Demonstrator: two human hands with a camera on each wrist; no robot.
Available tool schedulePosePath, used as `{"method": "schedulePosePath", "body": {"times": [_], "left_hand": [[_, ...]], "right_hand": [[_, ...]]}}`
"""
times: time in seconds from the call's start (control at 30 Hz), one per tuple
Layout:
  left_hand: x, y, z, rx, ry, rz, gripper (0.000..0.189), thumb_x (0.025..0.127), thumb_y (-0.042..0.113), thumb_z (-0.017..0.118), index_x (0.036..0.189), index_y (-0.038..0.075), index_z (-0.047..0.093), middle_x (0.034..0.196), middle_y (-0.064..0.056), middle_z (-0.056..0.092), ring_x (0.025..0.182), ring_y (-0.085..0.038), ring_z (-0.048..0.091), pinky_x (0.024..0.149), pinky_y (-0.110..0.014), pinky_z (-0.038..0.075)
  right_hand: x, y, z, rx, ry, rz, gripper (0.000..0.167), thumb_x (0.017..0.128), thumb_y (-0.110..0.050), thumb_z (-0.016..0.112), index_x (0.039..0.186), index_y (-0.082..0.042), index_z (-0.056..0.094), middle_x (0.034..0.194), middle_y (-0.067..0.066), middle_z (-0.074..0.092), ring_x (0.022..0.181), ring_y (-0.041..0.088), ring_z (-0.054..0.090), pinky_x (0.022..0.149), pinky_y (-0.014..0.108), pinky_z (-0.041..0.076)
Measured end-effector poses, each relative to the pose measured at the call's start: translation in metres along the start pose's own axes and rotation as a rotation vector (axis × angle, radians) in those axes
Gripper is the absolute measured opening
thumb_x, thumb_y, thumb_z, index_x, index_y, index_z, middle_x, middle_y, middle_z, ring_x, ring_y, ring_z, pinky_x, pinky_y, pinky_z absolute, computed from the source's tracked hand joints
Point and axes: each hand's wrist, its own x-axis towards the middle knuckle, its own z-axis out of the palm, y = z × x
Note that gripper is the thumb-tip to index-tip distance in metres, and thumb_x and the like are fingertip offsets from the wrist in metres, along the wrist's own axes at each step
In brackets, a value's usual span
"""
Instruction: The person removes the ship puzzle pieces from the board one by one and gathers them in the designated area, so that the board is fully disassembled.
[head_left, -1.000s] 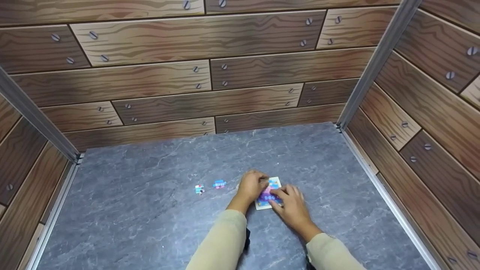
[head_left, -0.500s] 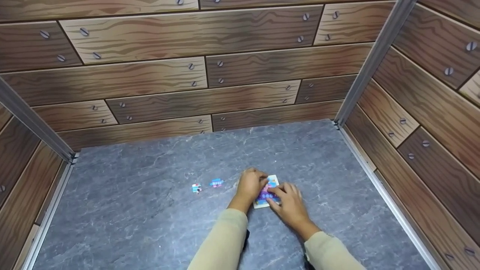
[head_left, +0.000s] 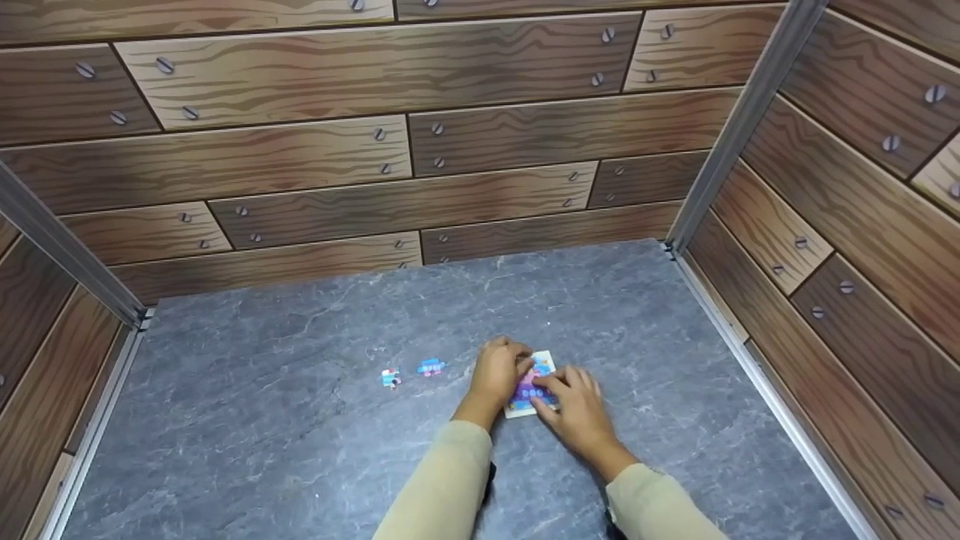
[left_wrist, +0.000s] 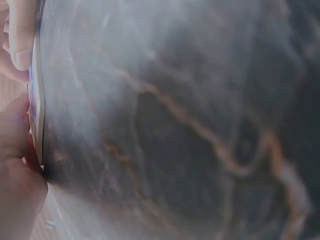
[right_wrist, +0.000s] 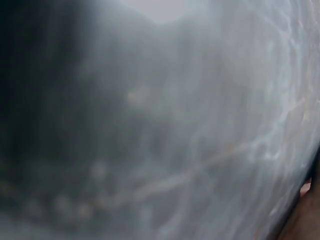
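Board (head_left: 517, 413) unmoved under right grip (head_left: 581, 411).

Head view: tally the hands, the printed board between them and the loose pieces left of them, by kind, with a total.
Hands: 2 (left hand, right hand)
Printed board: 1
Loose pieces: 2 (white-and-blue piece, blue-and-pink piece)
Total: 5
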Motion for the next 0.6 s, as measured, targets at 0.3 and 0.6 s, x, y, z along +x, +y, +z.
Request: {"method": "schedulePosePath", "body": {"times": [0.3,0.6], "left_hand": [[-0.0011,0.0012,-0.0021,0.017,0.016,0.021,0.016,0.102,0.031,0.075,0.108,0.02,0.086,0.106,0.0,0.079,0.102,-0.02,0.073,0.099,-0.039,0.057],[-0.0029,0.0003,-0.0034,-0.064,-0.013,-0.03,0.013,0.1,0.028,0.079,0.099,0.015,0.08,0.102,-0.002,0.075,0.099,-0.022,0.069,0.095,-0.038,0.057]], "right_hand": [[0.0003,0.0001,0.0008,-0.018,0.011,-0.006,0.028,0.089,-0.028,0.089,0.115,-0.021,0.081,0.106,0.003,0.065,0.104,0.027,0.06,0.094,0.053,0.049],[0.0005,0.0007,-0.0015,-0.004,-0.042,0.026,0.028,0.092,-0.032,0.087,0.118,-0.021,0.081,0.109,0.003,0.065,0.107,0.029,0.06,0.1,0.055,0.048]]}}
